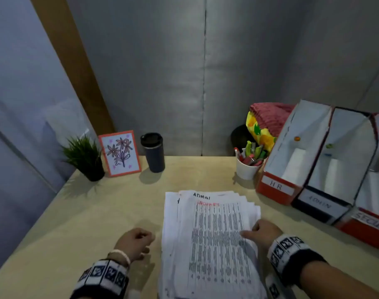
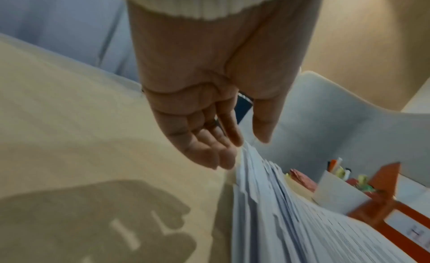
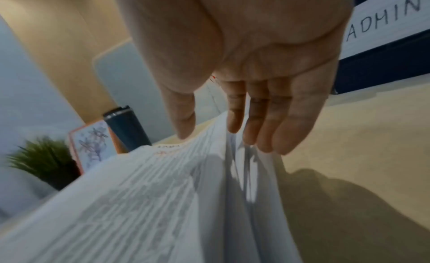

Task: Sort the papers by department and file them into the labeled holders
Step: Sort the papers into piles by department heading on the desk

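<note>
A loose stack of printed papers [image 1: 210, 240] lies on the desk in front of me. Its top sheet bears a red SECURITY heading, and a sheet marked ADMIN peeks out above it. My right hand [image 1: 255, 230] is at the stack's right edge. Its thumb lies on the top sheet and its fingers [image 3: 256, 130] tuck under the raised upper sheets, pinching them. My left hand [image 1: 139, 238] hangs relaxed beside the stack's left edge [image 2: 251, 175] and holds nothing. At the right stand the HR holder [image 1: 279, 186], ADMIN holder [image 1: 320, 206] and SECURITY holder [image 1: 371, 223].
Along the back of the desk [image 1: 98, 212] stand a small plant [image 1: 85, 158], a framed flower drawing [image 1: 119, 153] and a dark tumbler [image 1: 153, 152]. A white cup of pens [image 1: 247, 167] and a red and yellow bundle [image 1: 268, 121] sit beside the HR holder. Grey partitions close off the back.
</note>
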Demonstrator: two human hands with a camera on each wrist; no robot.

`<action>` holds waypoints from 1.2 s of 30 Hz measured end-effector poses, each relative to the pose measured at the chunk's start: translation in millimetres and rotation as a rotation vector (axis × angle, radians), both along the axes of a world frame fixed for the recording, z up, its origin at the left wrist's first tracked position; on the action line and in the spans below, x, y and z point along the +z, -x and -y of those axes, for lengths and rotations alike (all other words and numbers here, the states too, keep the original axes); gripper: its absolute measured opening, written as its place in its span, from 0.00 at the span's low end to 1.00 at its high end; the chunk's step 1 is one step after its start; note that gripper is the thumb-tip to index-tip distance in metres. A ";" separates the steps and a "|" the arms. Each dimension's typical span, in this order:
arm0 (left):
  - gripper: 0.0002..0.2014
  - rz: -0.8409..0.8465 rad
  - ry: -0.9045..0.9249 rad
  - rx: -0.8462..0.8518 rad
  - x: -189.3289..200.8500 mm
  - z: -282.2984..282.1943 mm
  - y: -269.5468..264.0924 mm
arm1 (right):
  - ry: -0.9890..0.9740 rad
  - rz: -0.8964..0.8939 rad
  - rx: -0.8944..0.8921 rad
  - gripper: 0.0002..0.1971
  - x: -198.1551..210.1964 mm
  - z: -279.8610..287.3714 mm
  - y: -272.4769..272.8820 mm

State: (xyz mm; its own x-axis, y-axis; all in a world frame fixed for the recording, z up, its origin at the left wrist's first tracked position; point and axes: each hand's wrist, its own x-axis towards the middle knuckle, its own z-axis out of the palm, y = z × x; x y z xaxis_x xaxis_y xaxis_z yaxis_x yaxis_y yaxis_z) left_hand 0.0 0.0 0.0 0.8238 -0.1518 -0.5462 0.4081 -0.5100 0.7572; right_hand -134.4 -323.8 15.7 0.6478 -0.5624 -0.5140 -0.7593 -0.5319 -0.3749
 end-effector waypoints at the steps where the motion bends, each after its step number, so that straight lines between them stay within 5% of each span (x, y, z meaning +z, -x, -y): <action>1: 0.04 -0.001 0.012 -0.010 -5.5 8.8 -1.8 | -0.006 -0.024 -0.002 0.22 -0.4 -1.8 -3.2; 4: 0.05 -0.016 0.042 -0.010 -9.9 31.5 -2.1 | -0.053 -0.037 -0.079 0.29 -5.5 -4.4 -8.6; 15: 0.11 0.034 -0.071 -0.050 -26.3 51.3 0.5 | -0.198 0.112 -0.333 0.14 -13.0 -9.0 -3.2; 22: 0.15 0.024 -0.175 -0.088 -22.2 58.4 -1.3 | -0.192 0.146 -0.310 0.16 -19.2 -5.6 -4.7; 28: 0.15 -0.019 -0.211 -0.058 -18.8 58.5 -4.7 | -0.239 0.238 -0.347 0.08 -21.9 -3.8 0.5; 36: 0.09 -0.048 -0.217 -0.094 -15.9 53.5 -9.1 | -0.323 0.416 -0.633 0.07 -23.6 26.9 14.7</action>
